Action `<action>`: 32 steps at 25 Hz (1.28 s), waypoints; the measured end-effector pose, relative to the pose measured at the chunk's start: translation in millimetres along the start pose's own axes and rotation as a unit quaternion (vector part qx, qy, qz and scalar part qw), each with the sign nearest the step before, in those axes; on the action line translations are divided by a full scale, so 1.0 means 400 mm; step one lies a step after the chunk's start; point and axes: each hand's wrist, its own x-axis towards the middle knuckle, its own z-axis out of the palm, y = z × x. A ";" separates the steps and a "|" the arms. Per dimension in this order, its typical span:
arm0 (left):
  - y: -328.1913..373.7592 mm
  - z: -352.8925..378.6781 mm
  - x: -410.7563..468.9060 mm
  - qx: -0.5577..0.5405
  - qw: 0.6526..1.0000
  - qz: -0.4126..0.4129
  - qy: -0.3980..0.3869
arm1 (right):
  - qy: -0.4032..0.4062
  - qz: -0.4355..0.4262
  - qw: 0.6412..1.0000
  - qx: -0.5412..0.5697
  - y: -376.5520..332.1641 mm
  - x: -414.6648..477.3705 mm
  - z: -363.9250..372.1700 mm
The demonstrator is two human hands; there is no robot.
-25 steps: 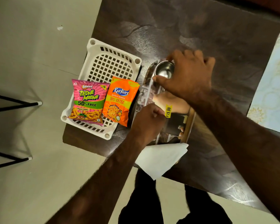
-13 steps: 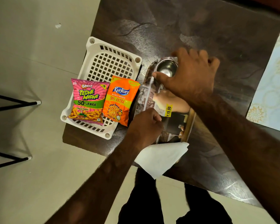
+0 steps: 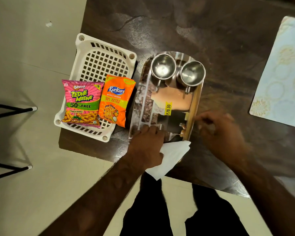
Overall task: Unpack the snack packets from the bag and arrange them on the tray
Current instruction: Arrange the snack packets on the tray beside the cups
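- Your left hand (image 3: 146, 143) rests with curled fingers on the near end of the steel tray (image 3: 175, 99), beside a white napkin (image 3: 172, 155).
- Your right hand (image 3: 218, 132), blurred, reaches the steel tray's right rim.
- Two steel cups (image 3: 163, 68) stand at its far end.
- A pink packet (image 3: 82, 103) and an orange packet (image 3: 115, 101) lie side by side on the white slotted tray (image 3: 100, 62).

1 tabletop (image 3: 211, 31) is carrying 2 snack packets (image 3: 82, 101) (image 3: 115, 100), 1 white plastic tray (image 3: 102, 63), 1 steel tray (image 3: 194, 99), 2 steel cups (image 3: 163, 68) (image 3: 192, 74), 1 yellow price sticker (image 3: 168, 108), 1 white napkin (image 3: 172, 155) and 1 placemat (image 3: 283, 74); 2 hands, left hand (image 3: 146, 145) and right hand (image 3: 220, 132), are showing.
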 end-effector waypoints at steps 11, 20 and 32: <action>-0.018 -0.001 -0.028 -0.191 0.981 0.027 -0.032 | -0.305 -0.083 0.947 -0.062 -0.068 -0.006 0.078; -0.104 -0.016 -0.075 -0.558 0.794 -0.239 0.033 | -0.232 0.080 0.961 0.126 -0.011 -0.012 0.096; -0.061 0.052 -0.046 -0.458 0.814 -0.338 0.115 | -0.100 0.055 0.987 -0.111 -0.049 -0.045 0.152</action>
